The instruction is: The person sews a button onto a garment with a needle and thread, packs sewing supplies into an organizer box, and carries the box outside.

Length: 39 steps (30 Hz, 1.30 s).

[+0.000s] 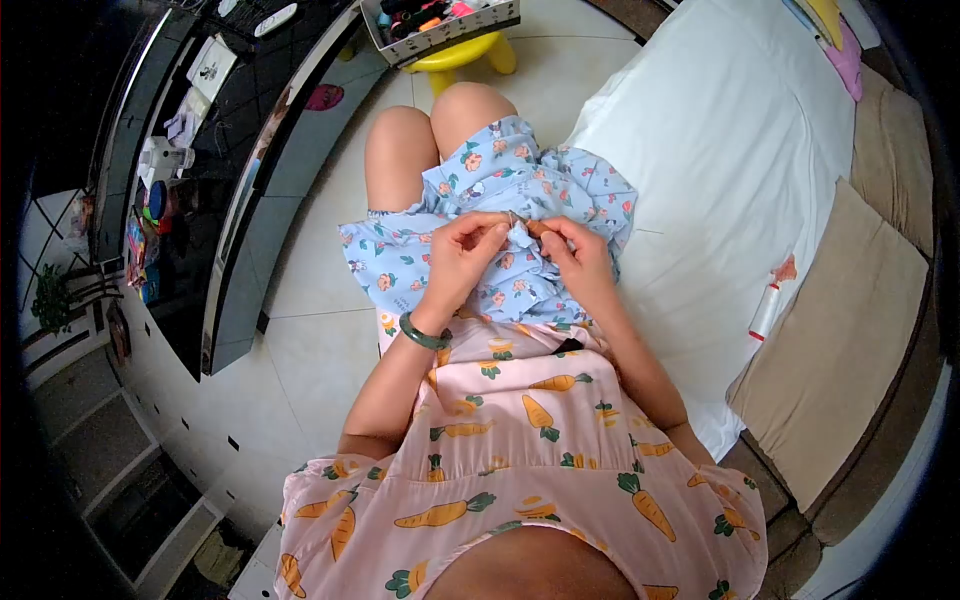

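A light blue floral cloth garment [400, 255] is spread across my lap, over the bare knees. My left hand [462, 258], with a dark green bangle on its wrist, pinches a gathered bit of this cloth between thumb and fingers. Close beside it, my right hand [582, 262] has its thumb and fingers closed at the same gathered spot. A small bunched tip of fabric stands up between the two hands. Whether a needle or thread is in the fingers is too small to tell.
On the white sheet [690, 190] to the right lies a spool of white thread [765, 312]. Beige cushions [835, 345] line that side. Ahead, a patterned box [455, 38] of small items sits on a yellow stool [460, 58]. A black glossy cabinet [250, 215] stands left.
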Motion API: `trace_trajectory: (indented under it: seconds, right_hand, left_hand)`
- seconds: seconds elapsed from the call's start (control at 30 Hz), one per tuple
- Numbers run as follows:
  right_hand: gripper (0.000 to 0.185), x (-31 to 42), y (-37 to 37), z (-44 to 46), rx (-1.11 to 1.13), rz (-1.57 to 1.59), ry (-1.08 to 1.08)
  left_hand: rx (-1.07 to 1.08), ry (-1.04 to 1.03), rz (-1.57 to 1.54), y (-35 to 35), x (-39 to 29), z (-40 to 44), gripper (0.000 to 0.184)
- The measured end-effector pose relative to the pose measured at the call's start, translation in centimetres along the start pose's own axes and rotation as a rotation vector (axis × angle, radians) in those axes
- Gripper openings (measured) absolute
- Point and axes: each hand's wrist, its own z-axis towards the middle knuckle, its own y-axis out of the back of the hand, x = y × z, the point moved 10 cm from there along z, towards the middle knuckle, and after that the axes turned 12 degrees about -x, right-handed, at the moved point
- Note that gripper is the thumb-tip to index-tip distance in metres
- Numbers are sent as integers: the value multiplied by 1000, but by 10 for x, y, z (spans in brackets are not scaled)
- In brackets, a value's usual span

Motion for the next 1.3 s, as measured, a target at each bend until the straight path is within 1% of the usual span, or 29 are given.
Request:
trace_trajectory:
  seconds: [0.13,0.2,0.23,0.3,0.33,0.4,0.43,0.5,0.63,0.67,0.73,0.8,0.83,0.93,1.07,1.13,1.17,1.23,1.3]
  right_hand:
    - [16,2,2,-1,15,-48,20]
    - [15,5,2,-2,25,-79,50]
    - [15,4,2,-2,26,-81,50]
    - [14,5,3,-4,30,-57,60]
    - [14,4,3,-5,32,-58,58]
    - [12,1,3,-7,20,-73,50]
    - [12,-1,2,-7,23,-74,48]
    - [12,11,5,-6,-34,-138,209]
    - [12,12,2,-4,-24,-167,213]
    - [12,11,1,-4,-34,-177,228]
    - [12,10,-2,-3,-45,-187,245]
    - [12,16,-3,-2,-82,-99,287]
    - [12,16,-5,-2,-82,-99,287]
    - [11,17,-7,-3,-125,-137,309]
    - [11,26,-13,-3,-155,-106,312]
    - [11,24,-16,-2,-159,-94,243]
    - [11,24,-14,-3,-181,-106,249]
    - [12,3,7,-7,-277,-47,116]
    - [15,-11,40,-11,-361,-92,73]
  left_hand:
    - [-11,33,-21,1,4,0,11]
    - [-5,-95,121,-3,-9,0,17]
    - [-6,-94,119,-4,-9,0,17]
    - [0,-33,68,-6,-5,1,26]
    - [-1,-30,67,-7,-5,1,26]
    - [24,80,-21,-10,4,2,32]
    - [21,83,-22,-9,5,5,32]
    - [106,215,-119,-16,15,5,34]
    - [60,335,-106,-13,24,4,34]
    - [60,336,-106,-15,33,4,34]
    - [-20,154,-135,-13,35,9,33]
    - [-56,119,-125,-14,36,8,32]
    - [-92,84,-115,-12,33,8,31]
    - [-136,76,-126,-12,26,7,30]
    - [-117,3,-37,-14,32,7,31]
    - [-217,-216,40,-8,13,3,32]
    - [-197,-225,26,-10,12,4,32]
    - [-95,9,54,-11,24,3,34]
    - [-50,42,159,-13,-5,-2,33]
